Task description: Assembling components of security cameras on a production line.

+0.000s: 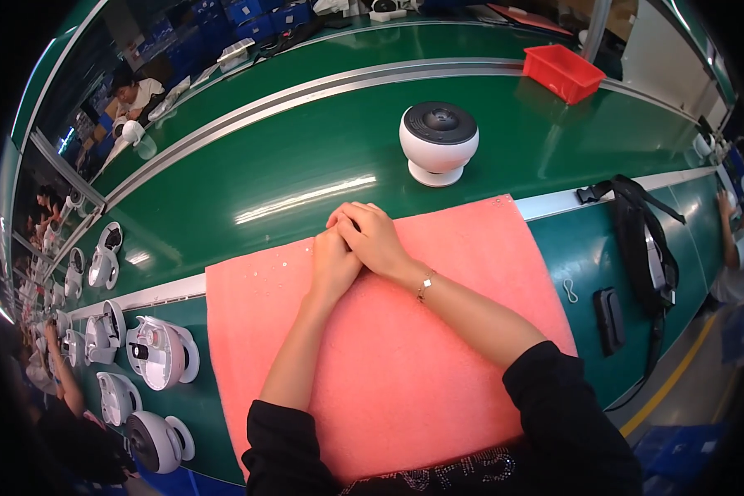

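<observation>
My right hand (378, 241) lies folded over my left hand (332, 263) near the far edge of a pink foam mat (372, 372). The fingers of both hands are closed; those of the right wrap over the left. No object shows in either one, though the palms are hidden. A thin bracelet (425, 286) circles my right wrist. Beyond my hands, on the green conveyor belt (306, 165), stands a round white device with a black top (440, 136), upright on its flared base. Neither hand touches it.
White device housings (164, 351) and a black-faced round unit (153, 442) sit left of the mat. A red bin (564, 73) stands at the far right. On the right are a black bag (636, 227) and a black case (609, 321). Other people work along both sides.
</observation>
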`<state>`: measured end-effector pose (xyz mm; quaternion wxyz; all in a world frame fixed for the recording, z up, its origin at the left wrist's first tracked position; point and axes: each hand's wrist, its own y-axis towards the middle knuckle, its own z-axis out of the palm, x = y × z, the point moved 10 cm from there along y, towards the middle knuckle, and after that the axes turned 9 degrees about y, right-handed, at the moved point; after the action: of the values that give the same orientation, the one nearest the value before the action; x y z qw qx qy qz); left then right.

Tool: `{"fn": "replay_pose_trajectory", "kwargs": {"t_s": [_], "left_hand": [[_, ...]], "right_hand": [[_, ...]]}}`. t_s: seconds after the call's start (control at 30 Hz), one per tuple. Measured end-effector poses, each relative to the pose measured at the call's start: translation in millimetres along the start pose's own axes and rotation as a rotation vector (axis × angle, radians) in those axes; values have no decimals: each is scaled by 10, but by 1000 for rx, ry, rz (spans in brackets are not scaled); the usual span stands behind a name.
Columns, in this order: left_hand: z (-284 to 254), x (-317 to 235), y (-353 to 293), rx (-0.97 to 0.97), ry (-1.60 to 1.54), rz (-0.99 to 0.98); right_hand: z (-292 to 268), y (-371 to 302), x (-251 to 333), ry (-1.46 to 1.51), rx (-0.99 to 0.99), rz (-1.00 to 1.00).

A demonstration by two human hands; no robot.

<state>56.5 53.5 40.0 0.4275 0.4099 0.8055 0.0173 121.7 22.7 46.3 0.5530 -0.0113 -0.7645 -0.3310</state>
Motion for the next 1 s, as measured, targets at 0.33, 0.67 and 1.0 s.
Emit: {"fn": "replay_pose_trajectory", "kwargs": {"t_s": [0.33, 0.67, 1.0], "left_hand": [[-24, -27, -9, -24, 33, 19], [-42, -31, -4, -31, 22, 16], [-6, 21, -8, -13, 30, -7]], "right_hand": [[13, -5, -11, -7, 21, 32], [26, 2, 6, -8, 29, 27], [10, -2, 2, 3, 8, 17]]}}
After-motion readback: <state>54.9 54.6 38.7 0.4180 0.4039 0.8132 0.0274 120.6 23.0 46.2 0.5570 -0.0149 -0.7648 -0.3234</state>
